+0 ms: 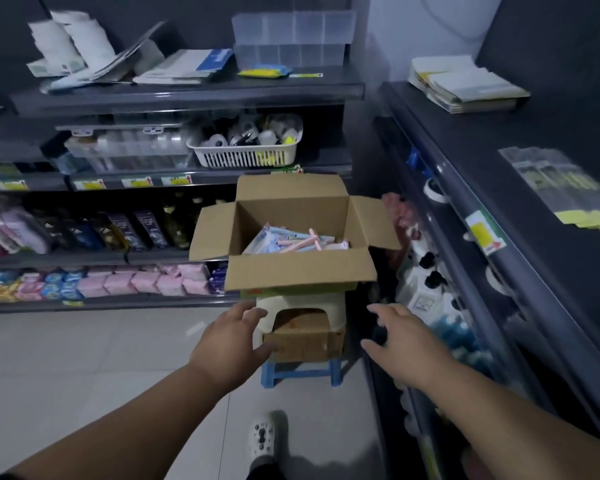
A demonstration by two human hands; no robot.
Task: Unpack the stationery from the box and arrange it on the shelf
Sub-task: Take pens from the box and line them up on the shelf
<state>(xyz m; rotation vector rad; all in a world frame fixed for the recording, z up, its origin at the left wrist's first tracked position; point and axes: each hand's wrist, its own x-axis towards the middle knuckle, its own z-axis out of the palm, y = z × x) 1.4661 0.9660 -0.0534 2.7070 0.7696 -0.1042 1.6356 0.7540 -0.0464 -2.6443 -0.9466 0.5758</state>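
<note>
Box: open brown cardboard box, set at 12 o'clock
Contents: pastel pink and blue stationery
Fingers: released on left hand and right hand

The box hides part of the stationery behind its near wall; price labels on the shelf edge blur beyond reading.

Cardboard over plastic
Beyond the left hand, the box was matt cardboard — the stool beneath it smooth plastic; tiles left of that hand shone glossy.
</note>
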